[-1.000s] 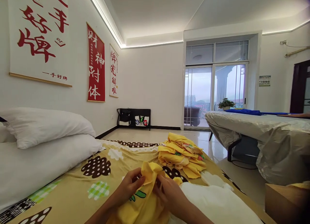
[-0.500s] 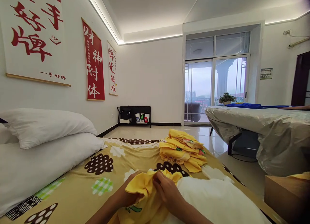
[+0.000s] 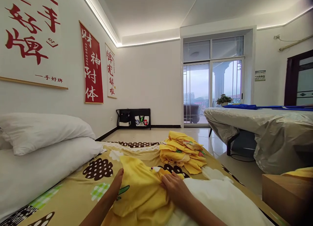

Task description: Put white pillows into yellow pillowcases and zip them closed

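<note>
A crumpled yellow cloth garment with a green leaf-like print hangs between my two hands above the bed. My left hand grips its left edge, with the fingers mostly hidden behind the fabric. On the other side, my right hand is closed on a bunched part of the same garment. A pile of similar yellow garments with printed pictures lies just beyond my right hand. Beneath my right forearm is a white pillow-like thing.
The bed has a tan patterned cover. White pillows are stacked on the left. A cardboard box with yellow cloth stands at the right. Farther back, a plastic-covered table holds blue cloth and a potted plant.
My hands have moved apart, the left one leftward, and the garment is spread wider between them with its left part raised. The view has shifted slightly to the right.
</note>
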`<act>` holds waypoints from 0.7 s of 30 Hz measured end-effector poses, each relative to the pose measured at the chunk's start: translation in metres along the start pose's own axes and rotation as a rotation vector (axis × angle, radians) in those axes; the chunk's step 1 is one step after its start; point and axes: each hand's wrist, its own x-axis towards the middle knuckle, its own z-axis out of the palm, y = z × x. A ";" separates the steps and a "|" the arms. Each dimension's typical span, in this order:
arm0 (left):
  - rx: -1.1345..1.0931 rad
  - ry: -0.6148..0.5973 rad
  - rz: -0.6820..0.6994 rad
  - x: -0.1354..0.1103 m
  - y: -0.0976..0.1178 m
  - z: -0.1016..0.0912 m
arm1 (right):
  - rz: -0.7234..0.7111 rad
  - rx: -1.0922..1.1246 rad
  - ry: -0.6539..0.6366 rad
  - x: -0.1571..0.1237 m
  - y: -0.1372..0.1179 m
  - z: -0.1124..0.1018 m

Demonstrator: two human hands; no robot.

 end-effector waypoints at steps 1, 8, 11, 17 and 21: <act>-0.091 -0.017 -0.025 0.003 0.002 0.001 | -0.002 -0.018 -0.050 -0.004 0.002 0.000; -0.526 -0.075 -0.126 0.005 0.010 0.016 | 0.185 0.250 -0.391 0.024 0.029 -0.049; -0.470 -0.090 -0.190 -0.009 0.020 0.020 | 0.263 0.548 -0.280 0.057 0.042 -0.081; -0.422 -0.255 -0.086 -0.023 0.021 0.028 | 0.153 0.764 -0.280 0.064 0.017 -0.045; -0.462 -0.281 -0.099 -0.026 0.003 0.026 | 0.228 0.797 -0.127 0.048 0.008 -0.011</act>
